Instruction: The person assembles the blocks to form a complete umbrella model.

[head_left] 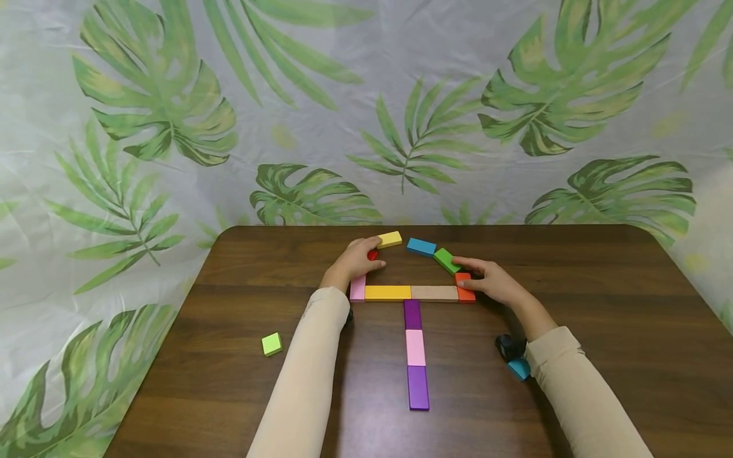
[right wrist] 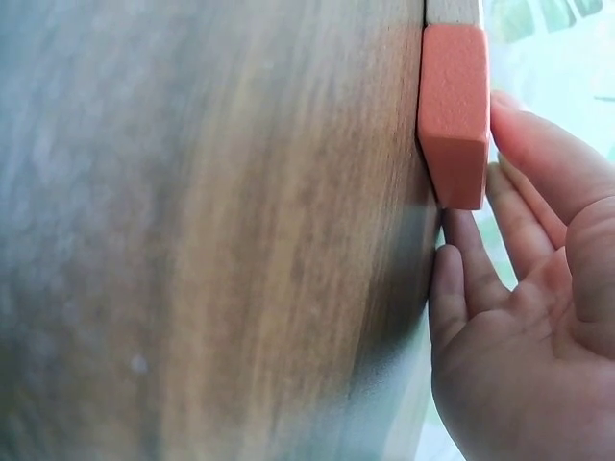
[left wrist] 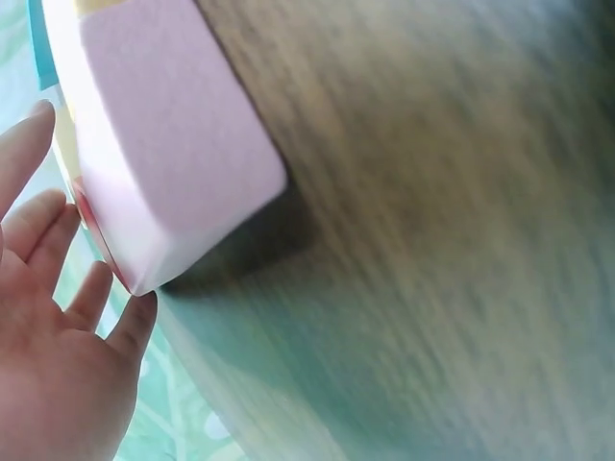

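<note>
My left hand (head_left: pixel 356 259) lies over a red block (head_left: pixel 373 254), mostly hidden, with its fingertips at a yellow block (head_left: pixel 390 239). A light pink block (head_left: pixel 357 288) is beneath that hand; it looms large in the left wrist view. My right hand (head_left: pixel 494 280) reaches along a green block (head_left: pixel 447 261) with its fingers, while the thumb touches an orange-red block (head_left: pixel 465 286). A blue block (head_left: pixel 421 247) touches the green one, with a gap between blue and yellow. An amber block (head_left: pixel 388 293) and a tan block (head_left: pixel 434 293) form a straight row below.
From that row a dark purple block (head_left: pixel 412 314), a pink block (head_left: pixel 415 347) and a purple block (head_left: pixel 418 387) run toward me. A lime block (head_left: pixel 272 344) lies at left. Another blue block (head_left: pixel 519 368) is partly hidden by the right sleeve. A leaf-patterned cloth (head_left: pixel 309 127) hangs behind the table.
</note>
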`<state>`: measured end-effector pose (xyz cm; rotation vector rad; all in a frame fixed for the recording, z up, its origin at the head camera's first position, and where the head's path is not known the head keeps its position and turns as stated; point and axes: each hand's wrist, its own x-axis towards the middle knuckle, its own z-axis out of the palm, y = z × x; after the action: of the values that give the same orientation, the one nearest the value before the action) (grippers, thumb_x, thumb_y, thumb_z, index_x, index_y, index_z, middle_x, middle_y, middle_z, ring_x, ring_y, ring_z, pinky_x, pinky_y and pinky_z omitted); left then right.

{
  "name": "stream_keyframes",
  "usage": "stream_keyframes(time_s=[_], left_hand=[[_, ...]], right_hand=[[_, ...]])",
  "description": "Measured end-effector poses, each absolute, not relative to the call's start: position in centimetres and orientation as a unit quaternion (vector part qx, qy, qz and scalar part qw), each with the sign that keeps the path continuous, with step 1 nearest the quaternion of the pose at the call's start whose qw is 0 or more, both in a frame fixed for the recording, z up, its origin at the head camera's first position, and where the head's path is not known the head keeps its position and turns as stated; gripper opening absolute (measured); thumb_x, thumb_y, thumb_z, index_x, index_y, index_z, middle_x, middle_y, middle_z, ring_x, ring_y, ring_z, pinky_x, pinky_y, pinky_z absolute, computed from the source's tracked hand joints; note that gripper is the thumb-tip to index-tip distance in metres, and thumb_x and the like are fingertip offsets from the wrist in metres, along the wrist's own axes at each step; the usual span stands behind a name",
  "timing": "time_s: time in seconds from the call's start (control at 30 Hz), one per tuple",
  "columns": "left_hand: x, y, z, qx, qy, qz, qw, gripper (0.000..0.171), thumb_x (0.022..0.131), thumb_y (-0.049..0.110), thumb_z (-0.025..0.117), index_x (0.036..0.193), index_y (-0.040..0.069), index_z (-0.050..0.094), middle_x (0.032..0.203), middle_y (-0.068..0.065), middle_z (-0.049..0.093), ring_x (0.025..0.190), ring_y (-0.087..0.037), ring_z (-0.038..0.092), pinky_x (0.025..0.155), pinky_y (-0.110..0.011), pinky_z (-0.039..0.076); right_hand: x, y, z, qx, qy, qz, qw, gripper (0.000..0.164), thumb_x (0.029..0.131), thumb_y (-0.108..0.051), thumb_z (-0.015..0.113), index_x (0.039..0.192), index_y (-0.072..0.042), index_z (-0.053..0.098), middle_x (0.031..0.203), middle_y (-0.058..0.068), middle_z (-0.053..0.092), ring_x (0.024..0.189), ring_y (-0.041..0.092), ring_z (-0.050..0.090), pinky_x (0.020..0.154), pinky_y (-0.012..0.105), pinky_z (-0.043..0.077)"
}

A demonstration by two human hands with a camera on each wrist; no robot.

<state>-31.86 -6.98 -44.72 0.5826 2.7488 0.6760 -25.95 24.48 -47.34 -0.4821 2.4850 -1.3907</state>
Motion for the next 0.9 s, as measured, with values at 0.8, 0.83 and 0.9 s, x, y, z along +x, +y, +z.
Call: stream_keyframes(time_s=[0.8, 0.83, 0.9], left_hand=[[-31.82, -7.32, -45.14, 0.222, 0.937, 0.235, 0.135, 0.059, 0.086, 0.029, 0.060, 0.138, 0.012, 0.038, 0.143, -0.002, 0.029, 0.131, -0.026, 0.020, 0.106, -0.035, 0.018], [-31.80, -7.32, -45.11, 0.221, 0.936, 0.236, 0.137, 0.058, 0.086, 0.029, 0.060, 0.138, 0.012, 0.038, 0.143, -0.002, 0.029, 0.131, -0.026, 0.020, 0.106, -0.035, 0.018], [-31.76, -7.32, -45.08, 0.219, 0.936, 0.237, 0.140, 0.058, 0.086, 0.029, 0.060, 0.138, 0.013, 0.038, 0.143, -0.001, 0.029, 0.132, -0.025, 0.020, 0.106, -0.035, 0.018]], right_hand=[[-25.86, 24.44, -47.22, -0.162, 0.852, -0.481, 0.130, 0.056, 0.084, -0.020, 0.064, 0.135, -0.006, 0.042, 0.136, 0.020, 0.036, 0.125, 0.038, 0.028, 0.100, 0.053, 0.023], [-25.87, 24.44, -47.24, -0.162, 0.852, -0.481, 0.130, 0.057, 0.084, -0.020, 0.064, 0.135, -0.006, 0.042, 0.136, 0.020, 0.036, 0.125, 0.038, 0.028, 0.100, 0.053, 0.023], [-25.90, 24.43, -47.28, -0.161, 0.851, -0.482, 0.131, 0.057, 0.084, -0.020, 0.064, 0.135, -0.006, 0.042, 0.136, 0.021, 0.036, 0.125, 0.038, 0.028, 0.100, 0.053, 0.023]])
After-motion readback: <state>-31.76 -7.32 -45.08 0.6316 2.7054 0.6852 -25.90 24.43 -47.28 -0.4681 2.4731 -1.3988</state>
